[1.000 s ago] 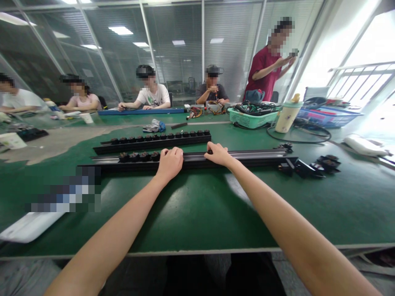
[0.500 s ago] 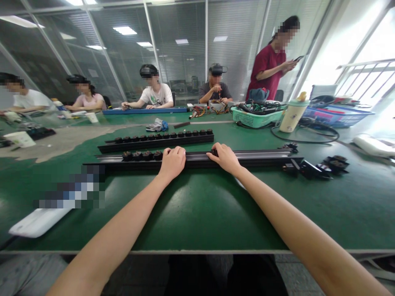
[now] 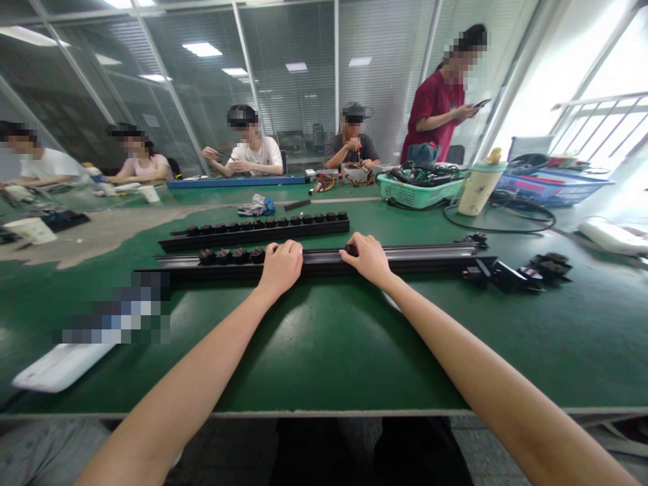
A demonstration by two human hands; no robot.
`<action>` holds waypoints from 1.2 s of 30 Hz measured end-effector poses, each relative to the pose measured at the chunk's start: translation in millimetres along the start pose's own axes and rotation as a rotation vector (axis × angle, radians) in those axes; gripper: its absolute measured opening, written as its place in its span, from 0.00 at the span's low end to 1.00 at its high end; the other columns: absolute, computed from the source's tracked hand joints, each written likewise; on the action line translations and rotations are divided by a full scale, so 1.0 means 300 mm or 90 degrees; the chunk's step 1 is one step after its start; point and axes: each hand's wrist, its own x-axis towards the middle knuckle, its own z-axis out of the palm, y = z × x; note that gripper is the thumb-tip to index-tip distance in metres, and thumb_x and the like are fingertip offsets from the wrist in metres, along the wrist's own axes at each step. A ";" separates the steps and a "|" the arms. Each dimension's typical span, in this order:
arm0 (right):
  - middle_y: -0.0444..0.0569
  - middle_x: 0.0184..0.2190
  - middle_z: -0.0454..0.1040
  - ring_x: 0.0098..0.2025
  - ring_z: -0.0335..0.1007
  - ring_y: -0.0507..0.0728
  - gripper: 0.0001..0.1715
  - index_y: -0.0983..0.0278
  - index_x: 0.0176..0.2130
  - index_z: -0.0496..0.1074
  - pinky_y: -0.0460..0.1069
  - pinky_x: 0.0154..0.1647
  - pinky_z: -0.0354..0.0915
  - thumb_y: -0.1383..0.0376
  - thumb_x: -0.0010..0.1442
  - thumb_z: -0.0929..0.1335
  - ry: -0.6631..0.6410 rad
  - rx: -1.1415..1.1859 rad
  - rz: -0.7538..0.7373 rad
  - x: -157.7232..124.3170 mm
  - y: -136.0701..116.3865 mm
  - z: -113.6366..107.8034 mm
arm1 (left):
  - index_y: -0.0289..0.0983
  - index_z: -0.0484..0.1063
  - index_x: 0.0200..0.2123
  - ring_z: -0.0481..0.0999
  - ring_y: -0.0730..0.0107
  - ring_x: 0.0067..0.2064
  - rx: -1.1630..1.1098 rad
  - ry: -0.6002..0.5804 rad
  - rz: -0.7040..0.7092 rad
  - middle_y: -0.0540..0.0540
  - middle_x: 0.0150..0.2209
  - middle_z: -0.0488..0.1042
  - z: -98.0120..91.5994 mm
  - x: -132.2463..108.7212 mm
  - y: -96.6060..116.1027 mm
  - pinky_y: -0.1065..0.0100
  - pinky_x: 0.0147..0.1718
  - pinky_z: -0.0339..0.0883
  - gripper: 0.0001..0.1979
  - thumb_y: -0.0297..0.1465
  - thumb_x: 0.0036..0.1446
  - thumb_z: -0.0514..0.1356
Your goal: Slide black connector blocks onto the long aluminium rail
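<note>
A long black metal rail [image 3: 324, 265] with a silver top channel lies across the green table in front of me. My left hand [image 3: 281, 266] curls over it just right of a row of small black knobbed parts [image 3: 227, 256]. My right hand [image 3: 368, 258] grips the same rail further right, its fingers beside a small black part. Behind it, a second black rail [image 3: 253, 233] carries a longer row of similar parts. Several loose black brackets [image 3: 521, 273] lie past the rail's right end.
A green plastic basket of cables [image 3: 420, 181], a beige bottle [image 3: 478, 189] and a black cable loop [image 3: 499, 219] stand at the far right. A pixelated object and white board [image 3: 61, 368] lie at the left. Co-workers sit beyond the table.
My view has swung from a slight tilt to nearly level. Both hands stay on the rail. A seated co-worker in a white shirt has raised their hands from the table.
</note>
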 end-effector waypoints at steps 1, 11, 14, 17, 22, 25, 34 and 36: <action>0.52 0.39 0.76 0.44 0.66 0.63 0.11 0.60 0.41 0.68 0.52 0.44 0.57 0.56 0.66 0.65 0.002 0.000 0.002 0.000 -0.001 0.000 | 0.38 0.73 0.47 0.75 0.56 0.48 -0.001 0.000 0.000 0.38 0.47 0.78 0.000 0.000 0.000 0.52 0.53 0.57 0.20 0.31 0.72 0.42; 0.53 0.41 0.76 0.47 0.64 0.64 0.09 0.60 0.41 0.67 0.54 0.47 0.57 0.58 0.65 0.65 0.017 -0.010 0.011 -0.004 -0.003 0.002 | 0.37 0.73 0.47 0.75 0.56 0.48 -0.004 0.000 0.003 0.38 0.48 0.78 0.001 0.000 -0.001 0.52 0.53 0.57 0.20 0.31 0.72 0.42; 0.54 0.41 0.75 0.47 0.64 0.64 0.09 0.60 0.41 0.67 0.54 0.46 0.57 0.58 0.65 0.65 0.017 -0.015 0.012 -0.005 -0.006 -0.001 | 0.38 0.73 0.47 0.75 0.56 0.48 -0.007 0.003 0.002 0.38 0.48 0.78 0.000 0.000 0.000 0.52 0.53 0.57 0.20 0.31 0.72 0.42; 0.54 0.40 0.75 0.47 0.64 0.64 0.09 0.60 0.41 0.67 0.54 0.46 0.57 0.58 0.65 0.64 0.018 -0.021 0.017 -0.005 -0.008 -0.003 | 0.38 0.73 0.47 0.75 0.57 0.48 -0.006 0.002 0.001 0.38 0.48 0.78 -0.001 0.001 0.000 0.52 0.53 0.57 0.20 0.31 0.72 0.42; 0.54 0.40 0.76 0.46 0.64 0.64 0.07 0.60 0.40 0.66 0.53 0.45 0.58 0.59 0.64 0.65 0.025 -0.026 0.018 -0.004 -0.006 -0.002 | 0.38 0.73 0.46 0.75 0.57 0.48 -0.002 0.002 0.003 0.38 0.47 0.78 -0.001 0.001 0.000 0.52 0.53 0.57 0.20 0.31 0.72 0.42; 0.54 0.39 0.76 0.46 0.65 0.64 0.06 0.60 0.39 0.66 0.53 0.45 0.58 0.60 0.64 0.66 0.037 -0.021 0.008 -0.001 -0.002 0.003 | 0.37 0.73 0.47 0.75 0.56 0.49 0.010 -0.003 0.004 0.38 0.47 0.78 0.000 0.001 -0.001 0.52 0.53 0.57 0.20 0.31 0.72 0.41; 0.52 0.38 0.77 0.45 0.67 0.63 0.08 0.60 0.36 0.67 0.53 0.45 0.56 0.59 0.64 0.67 0.029 -0.003 -0.020 0.013 0.023 -0.002 | 0.36 0.73 0.47 0.75 0.56 0.48 0.019 -0.004 0.005 0.39 0.47 0.78 -0.003 0.000 0.000 0.53 0.53 0.57 0.19 0.30 0.72 0.42; 0.52 0.38 0.77 0.46 0.66 0.63 0.09 0.60 0.36 0.68 0.54 0.46 0.55 0.58 0.65 0.67 0.019 -0.008 -0.022 0.012 0.024 -0.007 | 0.37 0.73 0.47 0.75 0.56 0.48 0.020 -0.001 0.007 0.39 0.47 0.78 -0.002 0.000 -0.001 0.53 0.52 0.57 0.19 0.30 0.72 0.42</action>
